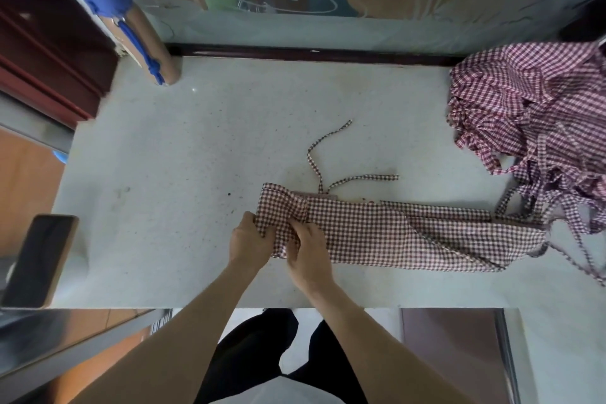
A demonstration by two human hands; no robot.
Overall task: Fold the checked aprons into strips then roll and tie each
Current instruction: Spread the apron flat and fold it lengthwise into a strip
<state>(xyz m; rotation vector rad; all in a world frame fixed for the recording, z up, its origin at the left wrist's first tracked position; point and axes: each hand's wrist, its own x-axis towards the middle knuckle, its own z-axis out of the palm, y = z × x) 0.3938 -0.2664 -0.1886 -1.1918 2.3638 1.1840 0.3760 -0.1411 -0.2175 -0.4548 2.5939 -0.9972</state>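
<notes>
Apron strip [393, 233]: flat along tabletop [196, 141], ties [328, 170] left free behind for knotting. Left hand [249, 239] and right hand [308, 249]: fingers clamped on its left end, starting the roll. Apron pile [531, 108]: right, waiting.

Folded checked apron strip [393, 233] lies across pale speckled stone table [196, 147], centre-right; both hands [249, 239] on strip's left end; heap of checked aprons [531, 115] far right; dark flat phone [39, 259] at left edge.

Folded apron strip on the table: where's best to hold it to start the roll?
Probably at the left short end of the strip, from the near side, where the left hand and right hand grip it; the ties lie beyond.
</notes>
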